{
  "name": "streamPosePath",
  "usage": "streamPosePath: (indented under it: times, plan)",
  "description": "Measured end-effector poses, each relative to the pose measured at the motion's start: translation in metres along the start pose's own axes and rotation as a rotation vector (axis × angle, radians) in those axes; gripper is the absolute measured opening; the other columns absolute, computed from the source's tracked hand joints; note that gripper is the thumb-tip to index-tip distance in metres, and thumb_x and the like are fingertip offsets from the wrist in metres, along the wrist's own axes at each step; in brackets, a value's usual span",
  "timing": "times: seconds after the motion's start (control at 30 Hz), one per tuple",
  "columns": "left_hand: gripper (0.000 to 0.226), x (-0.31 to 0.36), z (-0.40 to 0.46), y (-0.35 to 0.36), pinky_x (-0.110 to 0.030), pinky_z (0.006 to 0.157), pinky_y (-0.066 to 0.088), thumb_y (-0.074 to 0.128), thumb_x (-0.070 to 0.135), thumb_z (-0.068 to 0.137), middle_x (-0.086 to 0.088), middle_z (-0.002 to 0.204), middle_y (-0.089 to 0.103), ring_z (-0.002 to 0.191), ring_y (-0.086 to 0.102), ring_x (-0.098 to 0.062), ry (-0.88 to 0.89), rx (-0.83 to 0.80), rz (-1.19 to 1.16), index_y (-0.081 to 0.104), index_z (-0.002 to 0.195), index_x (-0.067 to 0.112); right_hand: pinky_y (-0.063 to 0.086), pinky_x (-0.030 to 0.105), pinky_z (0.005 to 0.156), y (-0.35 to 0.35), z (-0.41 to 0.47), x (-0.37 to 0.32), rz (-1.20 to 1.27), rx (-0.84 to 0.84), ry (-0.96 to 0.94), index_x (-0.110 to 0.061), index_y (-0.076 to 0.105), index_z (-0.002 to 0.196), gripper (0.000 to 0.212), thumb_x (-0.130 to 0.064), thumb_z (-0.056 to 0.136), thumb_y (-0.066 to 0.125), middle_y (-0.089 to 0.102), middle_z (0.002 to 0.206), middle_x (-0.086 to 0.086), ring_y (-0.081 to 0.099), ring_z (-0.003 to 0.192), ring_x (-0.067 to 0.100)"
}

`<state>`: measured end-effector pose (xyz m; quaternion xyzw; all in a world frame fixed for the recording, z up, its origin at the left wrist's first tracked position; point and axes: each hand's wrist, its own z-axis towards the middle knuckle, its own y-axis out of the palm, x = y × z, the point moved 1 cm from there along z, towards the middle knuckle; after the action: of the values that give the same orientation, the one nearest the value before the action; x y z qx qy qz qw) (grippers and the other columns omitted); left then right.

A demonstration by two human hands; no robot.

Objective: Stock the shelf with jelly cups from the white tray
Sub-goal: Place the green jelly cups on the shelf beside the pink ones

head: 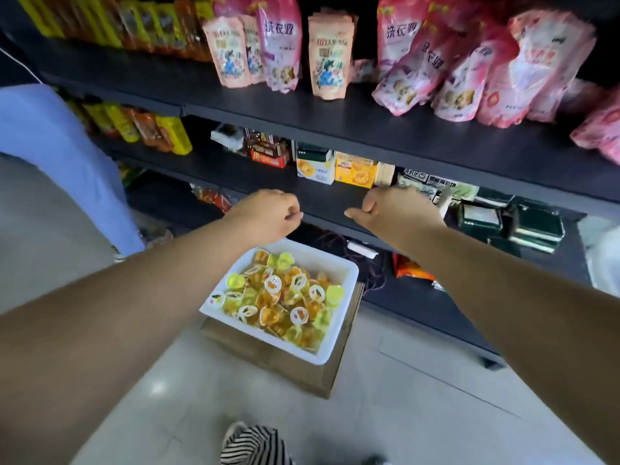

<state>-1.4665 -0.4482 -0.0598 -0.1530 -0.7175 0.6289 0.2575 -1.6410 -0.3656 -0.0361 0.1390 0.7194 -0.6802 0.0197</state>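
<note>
Left hand point(268, 213) and right hand point(396, 213) curled, grips holding nothing visible, above white tray point(339, 337), jelly cups point(278, 297) heaped inside, dark shelf point(322, 199) just ahead

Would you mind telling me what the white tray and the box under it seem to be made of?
The white tray looks like smooth moulded plastic: glossy white walls and rounded corners. The box under it is probably cardboard: matte brown faces and straight folded edges.

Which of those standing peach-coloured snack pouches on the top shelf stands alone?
The right peach pouch: it stands by itself, while the left peach pouch leans against pink bags.
</note>
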Motion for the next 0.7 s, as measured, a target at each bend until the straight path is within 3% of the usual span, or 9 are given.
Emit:
streamPosePath:
  times: [0.2,0.37,0.7]
  plan:
    - [0.03,-0.104,-0.001,0.038,-0.031,0.083,0.045,0.044,0.032,0.095,-0.007,0.115,0.061,0.104,0.056,-0.024,-0.13,-0.154,-0.095,0.06,0.11,0.012,0.045,0.029,0.07,0.072,0.015,-0.046,0.102,-0.078,0.185,-0.013,0.061,0.106,0.041,-0.048,0.093,0.043,0.067,0.1,0.007,0.06,0.092,0.027]
    - [0.031,-0.181,0.006,0.073,-0.027,0.079,0.039,0.043,0.029,0.096,-0.007,0.118,0.062,0.108,0.055,-0.026,-0.163,-0.232,-0.138,0.06,0.115,0.012,0.045,0.03,0.07,0.142,0.032,-0.08,0.05,-0.222,0.374,-0.01,0.062,0.106,0.045,-0.048,0.095,0.039,0.065,0.098,0.011,0.059,0.092,0.029]
    - [0.022,-0.234,0.039,0.174,-0.034,0.085,0.046,0.053,0.022,0.091,-0.013,0.109,0.064,0.102,0.058,-0.029,-0.219,-0.513,-0.226,0.063,0.104,0.007,0.043,0.029,0.07,0.25,0.049,-0.062,0.303,-0.323,0.722,-0.007,0.065,0.1,0.042,-0.044,0.092,0.049,0.066,0.102,0.012,0.059,0.094,0.03]
